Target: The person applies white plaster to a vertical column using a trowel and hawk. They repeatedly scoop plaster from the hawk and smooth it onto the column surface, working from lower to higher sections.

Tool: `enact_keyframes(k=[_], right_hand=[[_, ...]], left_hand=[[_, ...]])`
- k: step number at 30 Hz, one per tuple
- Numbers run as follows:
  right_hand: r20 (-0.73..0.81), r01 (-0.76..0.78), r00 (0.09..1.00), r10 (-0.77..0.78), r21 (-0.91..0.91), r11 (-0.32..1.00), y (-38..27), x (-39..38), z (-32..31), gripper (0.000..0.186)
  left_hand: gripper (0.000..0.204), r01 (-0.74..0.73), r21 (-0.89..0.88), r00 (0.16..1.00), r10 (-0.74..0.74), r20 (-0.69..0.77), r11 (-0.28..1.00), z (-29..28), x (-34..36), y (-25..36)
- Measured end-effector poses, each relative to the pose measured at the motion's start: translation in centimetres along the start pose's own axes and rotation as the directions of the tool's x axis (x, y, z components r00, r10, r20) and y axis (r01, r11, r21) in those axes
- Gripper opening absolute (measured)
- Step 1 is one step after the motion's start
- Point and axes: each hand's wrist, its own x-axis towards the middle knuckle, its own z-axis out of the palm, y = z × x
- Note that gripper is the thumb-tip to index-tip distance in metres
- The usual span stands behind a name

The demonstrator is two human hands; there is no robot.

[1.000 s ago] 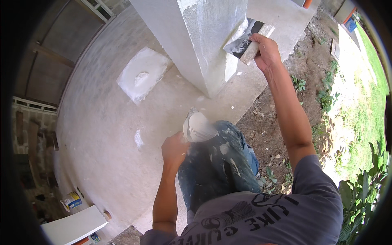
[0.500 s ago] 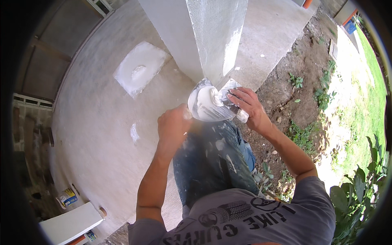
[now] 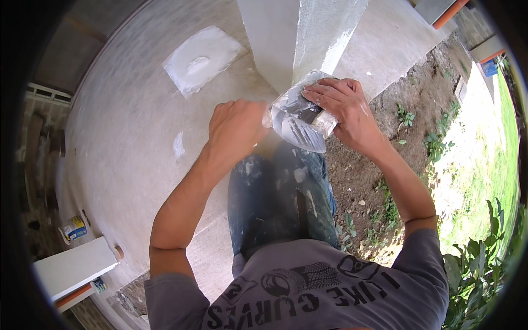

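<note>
My left hand point(image 3: 239, 122) is closed around the whitened handle end of a round-edged metal trowel point(image 3: 301, 135), whose blade carries streaks of white paste. My right hand point(image 3: 346, 110) grips a flat rectangular trowel point(image 3: 297, 99), fingers pressed along its back. That blade lies across the rounded one, at its upper part, so most of the paste between them is hidden. Both tools are held over the front of my paint-spotted trousers point(image 3: 275, 203), near the foot of a pale pillar point(image 3: 269, 44).
A white patch with a small mound of paste point(image 3: 199, 65) lies on the concrete floor point(image 3: 126, 137). Along the floor's right edge runs bare soil point(image 3: 357, 187) with weeds, then grass. A bucket point(image 3: 74, 228) and white ledge point(image 3: 77, 269) stand lower left. Leafy plants point(image 3: 476, 264) grow lower right.
Both hands have moved up in the picture. The right trowel now lies across the rounded blade, and the thick white paste seen on that blade before is mostly out of sight.
</note>
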Motion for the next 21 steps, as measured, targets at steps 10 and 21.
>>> enact_keyframes(k=[10,21], right_hand=[[0.037,0.119,0.992,-0.118,-0.007,0.993,1.0,-3.9,0.7,0.047],[0.386,0.061,0.388,0.837,0.895,-0.441,19.8,-3.0,13.4,0.041]], left_hand=[[0.023,0.265,0.025,0.964,-0.265,0.007,0.964,0.9,0.5,-1.7],[0.031,0.428,-0.197,0.903,-0.424,0.066,0.882,4.1,-2.6,-3.2]])
